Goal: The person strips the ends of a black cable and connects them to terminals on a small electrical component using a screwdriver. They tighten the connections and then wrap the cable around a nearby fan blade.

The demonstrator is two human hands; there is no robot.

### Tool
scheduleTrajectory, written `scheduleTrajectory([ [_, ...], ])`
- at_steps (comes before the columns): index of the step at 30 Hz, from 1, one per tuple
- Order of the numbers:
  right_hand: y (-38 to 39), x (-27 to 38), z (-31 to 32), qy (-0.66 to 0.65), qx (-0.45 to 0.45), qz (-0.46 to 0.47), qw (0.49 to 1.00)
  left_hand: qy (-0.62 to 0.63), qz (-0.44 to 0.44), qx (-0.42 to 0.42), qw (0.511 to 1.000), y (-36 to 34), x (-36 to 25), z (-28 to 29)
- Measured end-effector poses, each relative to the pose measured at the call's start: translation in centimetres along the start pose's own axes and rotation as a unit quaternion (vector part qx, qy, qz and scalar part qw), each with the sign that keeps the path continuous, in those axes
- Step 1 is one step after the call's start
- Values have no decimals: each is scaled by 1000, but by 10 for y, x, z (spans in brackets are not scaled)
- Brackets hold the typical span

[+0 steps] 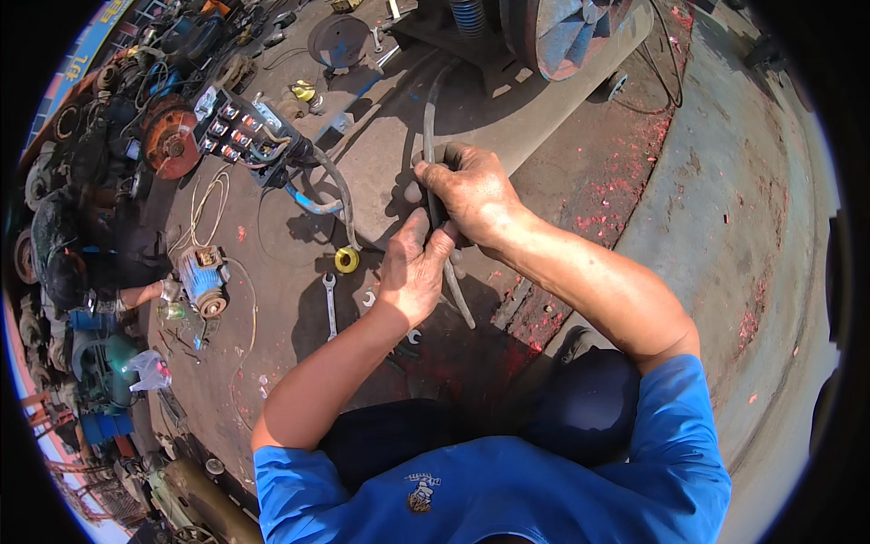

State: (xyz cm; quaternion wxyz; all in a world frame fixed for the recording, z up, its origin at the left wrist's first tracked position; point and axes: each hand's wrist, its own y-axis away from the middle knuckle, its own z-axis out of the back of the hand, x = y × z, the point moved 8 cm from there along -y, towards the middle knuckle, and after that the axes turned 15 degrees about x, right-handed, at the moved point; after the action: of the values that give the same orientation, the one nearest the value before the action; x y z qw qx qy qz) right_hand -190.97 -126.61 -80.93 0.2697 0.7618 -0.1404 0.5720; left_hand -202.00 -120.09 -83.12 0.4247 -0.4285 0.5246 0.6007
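Note:
A grey electrical cable point(430, 104) runs down from the machine at the top and passes through both my hands; its free end hangs below them, above the ground. My right hand point(478, 192) closes on the cable with thumb and bent fingers, a little farther away. Just below it and to the left, my left hand point(412, 272) pinches the same cable with thumb and fingers. Part of the cable is hidden by my fingers. A roll of yellow tape point(346, 260) lies left of my left hand, and a combination wrench point(331, 306) lies near that forearm.
An electrical switch unit point(240, 131) with exposed terminals and thick cables stands at upper left. A blue-hubbed wheel point(575, 36) is at the top. Left of me, a person point(68, 245) reaches toward a small blue motor point(204, 279). Piled machine parts point(109, 363) line the left side.

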Motion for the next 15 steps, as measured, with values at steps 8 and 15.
scheduleTrajectory([
  [8, -6, 30, -2, -26, -86, 122, 988, -164, 17, 130, 978, 32, 24, -33],
  [15, -28, -11, 37, -69, -167, 115, 977, 20, 86, 147, 985, 65, 19, -35],
])
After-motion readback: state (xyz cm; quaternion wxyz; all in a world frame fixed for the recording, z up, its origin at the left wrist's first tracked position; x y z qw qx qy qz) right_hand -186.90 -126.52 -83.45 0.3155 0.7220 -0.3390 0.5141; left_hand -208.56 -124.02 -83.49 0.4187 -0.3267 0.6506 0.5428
